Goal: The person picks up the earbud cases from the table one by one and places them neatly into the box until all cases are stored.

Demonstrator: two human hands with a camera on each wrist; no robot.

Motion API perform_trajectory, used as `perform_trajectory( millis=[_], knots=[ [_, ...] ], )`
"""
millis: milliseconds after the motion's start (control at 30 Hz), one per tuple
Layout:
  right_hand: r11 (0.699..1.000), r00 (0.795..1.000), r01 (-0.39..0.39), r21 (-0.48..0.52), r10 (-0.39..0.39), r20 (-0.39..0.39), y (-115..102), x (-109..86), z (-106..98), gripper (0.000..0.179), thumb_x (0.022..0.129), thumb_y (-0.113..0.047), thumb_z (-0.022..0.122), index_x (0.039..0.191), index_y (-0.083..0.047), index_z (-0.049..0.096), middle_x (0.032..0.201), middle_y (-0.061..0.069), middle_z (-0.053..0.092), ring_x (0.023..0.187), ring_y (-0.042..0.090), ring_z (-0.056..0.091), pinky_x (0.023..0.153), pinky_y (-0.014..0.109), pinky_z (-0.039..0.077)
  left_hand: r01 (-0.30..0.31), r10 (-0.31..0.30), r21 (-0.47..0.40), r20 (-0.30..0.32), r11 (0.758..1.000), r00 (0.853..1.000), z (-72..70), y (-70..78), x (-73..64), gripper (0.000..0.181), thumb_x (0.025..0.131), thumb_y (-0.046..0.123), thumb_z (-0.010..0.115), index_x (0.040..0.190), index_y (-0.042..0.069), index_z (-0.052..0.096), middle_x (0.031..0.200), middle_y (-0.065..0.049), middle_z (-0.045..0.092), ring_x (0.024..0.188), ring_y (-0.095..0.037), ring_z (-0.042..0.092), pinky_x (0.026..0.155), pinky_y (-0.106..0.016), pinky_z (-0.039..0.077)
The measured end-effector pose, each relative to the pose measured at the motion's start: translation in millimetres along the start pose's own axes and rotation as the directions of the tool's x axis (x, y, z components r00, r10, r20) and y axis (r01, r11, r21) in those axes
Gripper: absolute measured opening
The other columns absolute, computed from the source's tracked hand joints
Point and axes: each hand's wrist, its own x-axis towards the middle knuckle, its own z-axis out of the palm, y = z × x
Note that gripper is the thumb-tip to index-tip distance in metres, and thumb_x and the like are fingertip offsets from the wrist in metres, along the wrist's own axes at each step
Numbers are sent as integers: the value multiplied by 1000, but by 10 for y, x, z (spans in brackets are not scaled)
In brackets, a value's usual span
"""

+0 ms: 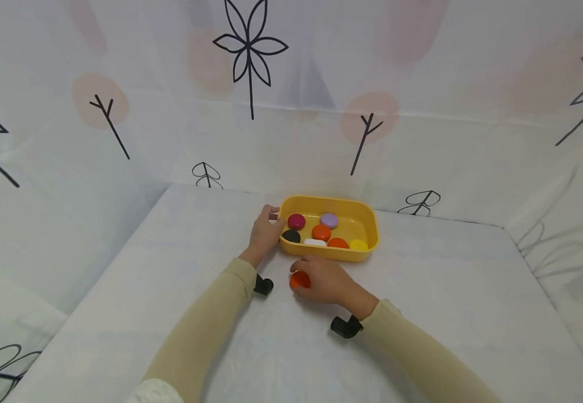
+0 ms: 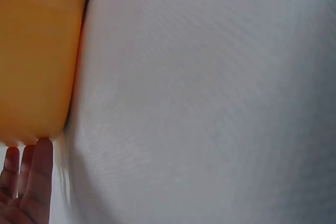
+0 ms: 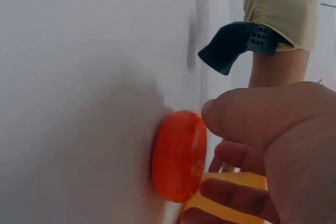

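The head view alone shows coloured pieces (image 1: pixel 321 232) inside a yellow tray (image 1: pixel 329 254), the right hand (image 1: pixel 328 280) at an orange disc (image 1: pixel 299 281) below centre; the left wrist view, lower left, shows the left hand's (image 2: pixel 31 192) straight fingers touching the tray; the right wrist view, lower centre, shows fingers apart beside the disc, whether clamped I cannot tell.

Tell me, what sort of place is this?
Probably a makeshift recording booth: leaf-patterned sheets enclose a white tabletop on three sides, and a black device sits at each wrist.
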Motion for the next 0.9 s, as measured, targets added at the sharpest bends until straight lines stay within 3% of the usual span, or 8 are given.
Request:
perform_trajectory(
  millis=[233,367,633,900],
  knots=[
    [999,999,-30,18,29,38,-25,-24,-163,37,73,-37,64,105,-21,59,93,-7,58,76,8,47,69,21,45,2,-2,-15,-2,1000,1000,2,6,-4,34,79,32,51,112,27,44,111,-2,51,80,-19,55,60,-23,51],
    [995,998,-58,77,55,40,-32,-54,-280,37,72,-34,65,105,-20,59,97,-5,59,85,12,51,77,27,46,-2,2,-14,-1,1000,1000,0,0,0,34,78,32,50,112,27,44,112,-2,51,80,-19,55,64,-25,51],
    [993,997,-81,85,82,-10,2,-67,-446,36,71,-35,65,105,-26,58,105,-8,58,97,11,52,85,30,45,-32,32,-4,-17,999,999,-7,-15,10,35,77,32,49,112,26,46,109,-2,53,79,-19,54,63,-25,50],
    [993,991,-41,110,55,-125,129,-62,-673,30,70,-26,66,99,-19,61,93,-7,61,83,13,54,73,26,46,-38,37,-13,-4,999,999,-16,-9,-8,36,78,32,48,113,25,44,111,-3,52,78,-19,55,61,-24,50]
  ],
)
